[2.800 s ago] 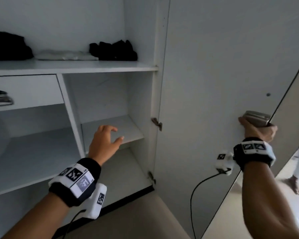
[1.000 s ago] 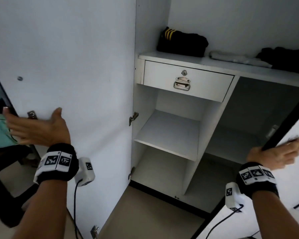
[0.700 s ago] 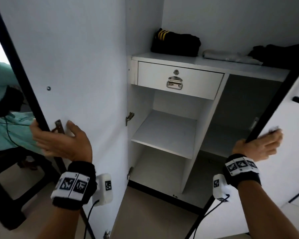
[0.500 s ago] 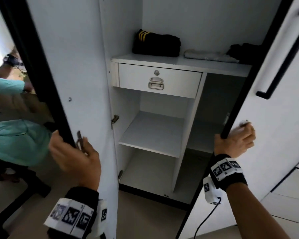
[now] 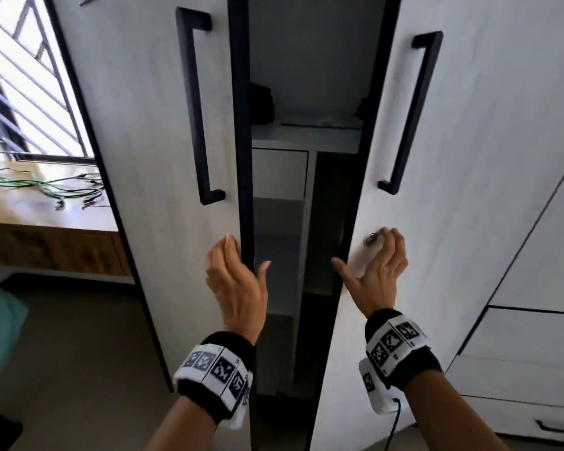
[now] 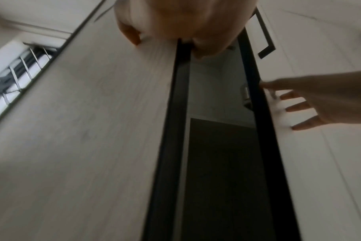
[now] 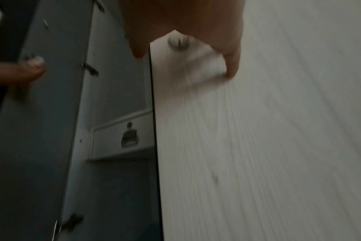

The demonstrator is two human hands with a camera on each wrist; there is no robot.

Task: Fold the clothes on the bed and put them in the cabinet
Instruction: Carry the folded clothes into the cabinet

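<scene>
The left hand (image 5: 236, 288) has its grip on the black inner edge of the left door (image 5: 144, 157) — thumb on the inside, fingers on the pale outer face, curled round the edge. The right hand (image 5: 376, 271) lies against the face of the right door (image 5: 485, 157) just beside its inner edge, fingers loosely bent and spread with their tips on the panel, thumb reaching toward the gap; it clasps nothing. Just above those fingertips sits a small round metal lock (image 5: 369, 238), and the right wrist view shows the same lock (image 7: 177, 41) between thumb and forefinger.

Between the two hands the cabinet (image 5: 306, 135) stands open only by a narrow slot. Well above the grip, on the shelf inside, dark folded clothes (image 5: 261, 102) show at the left of the slot and another dark bit at the right. Below the shelf is a white drawer (image 5: 279, 174); the right wrist view shows its metal pull (image 7: 129, 139).

Each door carries a long black bar handle (image 5: 196, 105) above the hand on it.

Both wrists wear black bands with white tags printed in black square marker patterns — no readable words on them.

Far to the left of the grip a wooden surface (image 5: 46, 216) under a barred window (image 5: 23, 86) carries green wires (image 5: 43, 185).
</scene>
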